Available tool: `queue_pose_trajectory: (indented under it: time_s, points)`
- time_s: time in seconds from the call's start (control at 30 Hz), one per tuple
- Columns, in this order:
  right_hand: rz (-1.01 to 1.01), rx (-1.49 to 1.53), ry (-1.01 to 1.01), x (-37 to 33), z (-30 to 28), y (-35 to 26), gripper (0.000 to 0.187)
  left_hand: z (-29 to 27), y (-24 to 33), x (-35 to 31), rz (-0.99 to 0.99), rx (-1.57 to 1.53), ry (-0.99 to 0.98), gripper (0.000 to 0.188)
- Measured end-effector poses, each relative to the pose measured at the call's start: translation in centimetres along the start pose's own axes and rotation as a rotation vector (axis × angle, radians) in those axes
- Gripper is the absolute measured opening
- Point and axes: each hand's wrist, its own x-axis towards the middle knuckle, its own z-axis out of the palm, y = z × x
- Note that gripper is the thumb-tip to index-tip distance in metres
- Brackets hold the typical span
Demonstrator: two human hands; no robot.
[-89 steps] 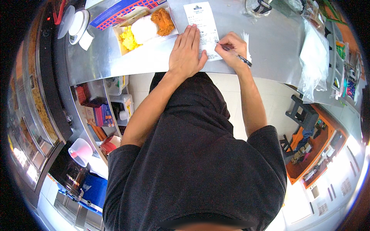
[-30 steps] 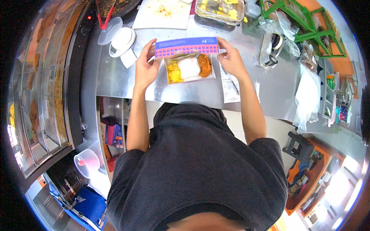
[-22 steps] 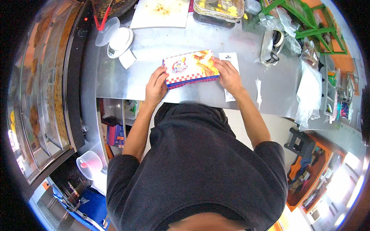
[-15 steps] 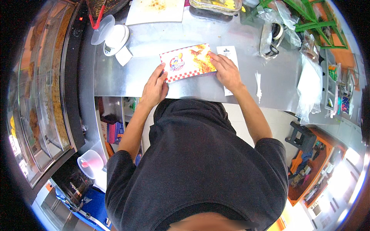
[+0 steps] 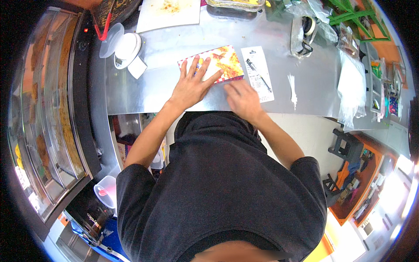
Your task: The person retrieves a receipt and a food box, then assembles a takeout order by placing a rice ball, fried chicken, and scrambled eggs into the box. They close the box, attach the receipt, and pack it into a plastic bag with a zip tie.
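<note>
Steel counter [image 5: 150,98]: box [image 5: 229,61], lid down, sits mid-counter nr front edge, slightly skewed. Receipt [image 5: 267,92] just R of it, black pen [image 5: 264,81] lying on it diag. Farther R: bundle of thin white strips [image 5: 292,89], then clear bag w/ tape roll [image 5: 309,26], white plastic bags [image 5: 351,94] over R end. Far side: white cutting board [image 5: 168,13] w/ crumbs, glass dish [image 5: 235,5] at top of view. L: white scale [image 5: 126,46], paper slip [image 5: 137,67] by it, red-handled tongs [image 5: 104,28] beyond.

L hand [image 5: 190,89]: palm down, fingers spread on lid, grips nothing. R hand [image 5: 243,99]: blurred, fingers curled, by box's front R corner; can't tell if touching or holding anything.

Vs 0.5 s ago: L hand was at box's L side, now on top; R hand off lid, down twd front edge; receipt + pen now uncovered. 3 s ago box was open, food showing.

Room: wide steel btwn box & scale, also btwn box & board; strip btwn receipt & white strips. Front edge close below both hands; receipt tight on R.
</note>
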Motion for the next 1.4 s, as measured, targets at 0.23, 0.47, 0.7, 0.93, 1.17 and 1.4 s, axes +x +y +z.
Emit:
queue_pose_trajectory:
  time_s: [0.23, 0.47, 0.7, 0.93, 1.17, 1.4]
  points:
    - [0.144, -0.170, -0.076, -0.5, 4.4, -2.1, 0.044, 0.1, -0.2, 0.0, 0.026, 0.008, -0.004, 0.061]
    - [0.280, -0.060, -0.011, -0.4, 5.1, -2.8, 0.022, 0.2, -0.4, 0.0, 0.037, -0.038, 0.015, 0.059]
    - [1.207, 0.897, -0.138, 2.5, 5.2, -2.2, 0.032, 0.7, -0.2, 0.0, 0.014, -0.098, 0.069, 0.065]
    - [1.364, 0.862, -0.133, 3.7, 5.8, -3.1, 0.040, 1.1, -0.2, 0.0, 0.034, -0.101, 0.090, 0.063]
    - [1.300, 0.673, 0.000, 3.1, 7.8, -3.7, 0.034, 1.3, -0.4, -0.1, 0.050, -0.107, 0.105, 0.065]
    - [1.327, 0.628, 0.014, 2.7, 8.5, -3.7, 0.034, 1.4, -0.6, 0.1, 0.069, -0.109, 0.098, 0.067]
